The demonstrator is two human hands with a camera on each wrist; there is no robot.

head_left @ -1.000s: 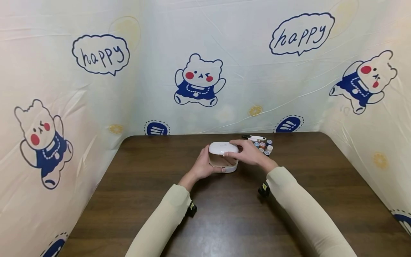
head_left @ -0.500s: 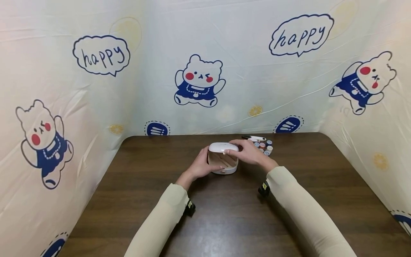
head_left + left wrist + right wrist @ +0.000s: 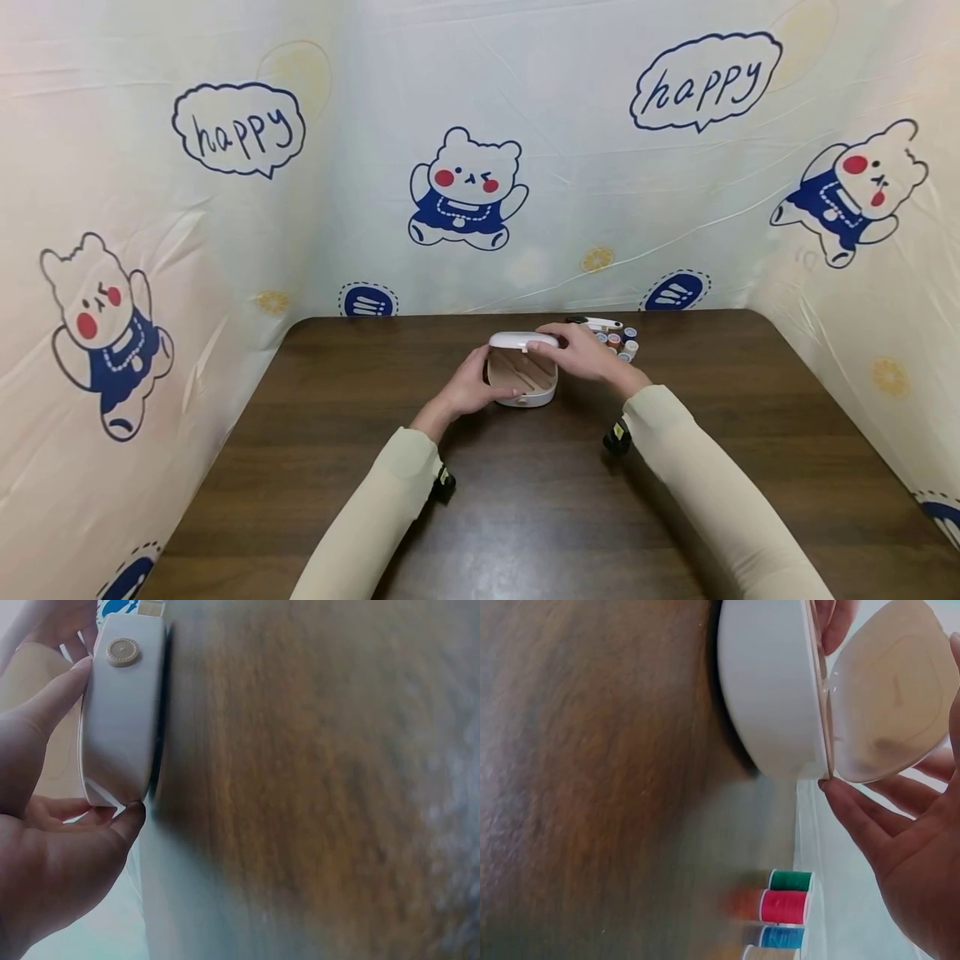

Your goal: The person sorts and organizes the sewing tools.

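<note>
A small white case with a hinged lid stands on the brown table, its beige inside showing in the head view. On the left, my left hand (image 3: 467, 385) grips the case body (image 3: 534, 401), its thumb over the front rim. The left wrist view shows a round gold-coloured stud (image 3: 123, 652) on the case front. My right hand (image 3: 583, 353) holds the raised lid (image 3: 512, 339) at its right side, thumb on the front edge. In the right wrist view the lid's pale inner face (image 3: 892, 690) stands tilted up from the body, with fingers behind it.
Several thread spools (image 3: 614, 341) in different colours stand just right of the case, partly behind my right hand. Behind them lies a white and black tool (image 3: 600, 323), too small to identify. A printed cloth (image 3: 465, 283) hangs along the table's back edge.
The lid has tilted farther back in my right hand, showing more of the beige inside. My left thumb has shifted up onto the front rim. The spools have not moved.
</note>
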